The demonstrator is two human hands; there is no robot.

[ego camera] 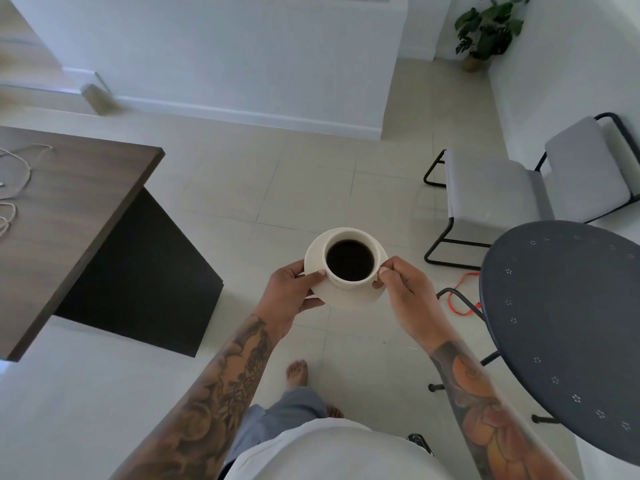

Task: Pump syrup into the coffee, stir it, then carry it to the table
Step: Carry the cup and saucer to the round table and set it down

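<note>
A: Head cam. Where's the cup?
B: Cup [350, 260] sits upright on a saucer [346, 296], mouth straight up, full of dark coffee. Held in the air over the floor [304, 188], betw. both hands.
A: Fingers?
B: Left hand [294, 296] holds the saucer's edge, thumb on top by the cup, fingers curled under. Right hand [405, 289] pinches the saucer's other edge, thumb touching the cup wall.
A: Handle dir.?
B: Can't tell, no handle visible.
A: Room?
B: Pale tile floor. Brown wood table [69, 209] at left w/ a white cable [17, 174]. Round dark table [568, 327] at right, just beside the right arm. Grey chair [495, 192] beyond it, plant [488, 29] in the far corner.
</note>
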